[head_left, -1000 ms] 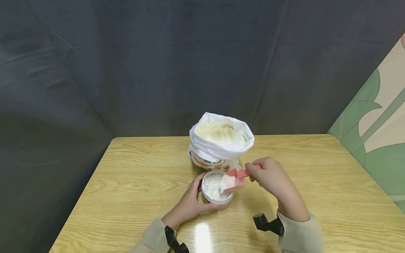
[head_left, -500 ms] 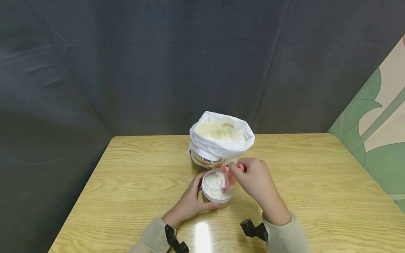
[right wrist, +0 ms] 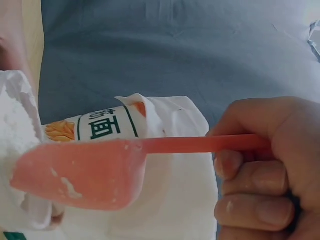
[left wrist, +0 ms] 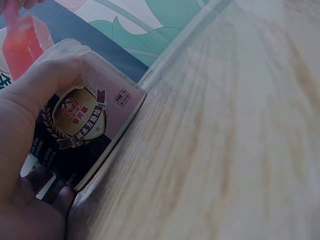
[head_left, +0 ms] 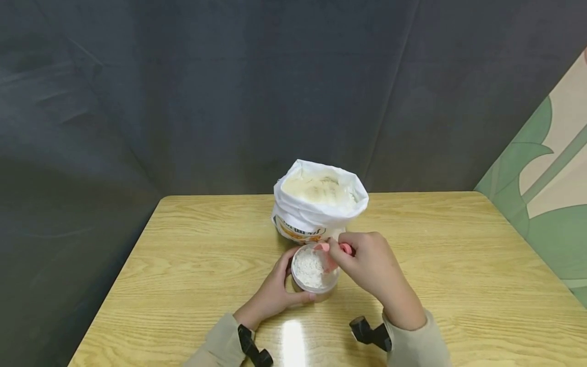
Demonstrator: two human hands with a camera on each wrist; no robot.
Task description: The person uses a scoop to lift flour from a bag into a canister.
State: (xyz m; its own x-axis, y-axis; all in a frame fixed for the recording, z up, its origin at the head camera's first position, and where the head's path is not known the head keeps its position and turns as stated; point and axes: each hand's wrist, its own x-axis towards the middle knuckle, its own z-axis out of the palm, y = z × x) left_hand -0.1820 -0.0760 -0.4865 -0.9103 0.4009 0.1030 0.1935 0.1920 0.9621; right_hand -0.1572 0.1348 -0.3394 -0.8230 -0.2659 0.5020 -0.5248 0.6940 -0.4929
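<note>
My left hand point(head_left: 274, 292) curls around a round plastic jar point(left wrist: 95, 112) with a dark label, standing on the table. White powder point(head_left: 308, 267) fills the jar close to its rim. In my right hand point(head_left: 369, 260) is the handle of a pink scoop point(right wrist: 85, 172), fingers wrapped round it. The scoop's tip reaches over the jar's mouth, its bowl turned on its side; in the head view the right hand hides part of it. Just behind the jar stands a white bag point(head_left: 316, 211), rolled open at the top, with pale powder inside.
The wooden table point(head_left: 197, 265) extends to both sides of the jar. A dark cloth point(head_left: 257, 92) hangs behind its far edge. At the right is a panel with green leaf shapes point(head_left: 559, 204).
My right hand has moved left toward the jar. The scoop, level with powder in it a second ago, has turned over, and its load is no longer visible. My left hand stays put.
</note>
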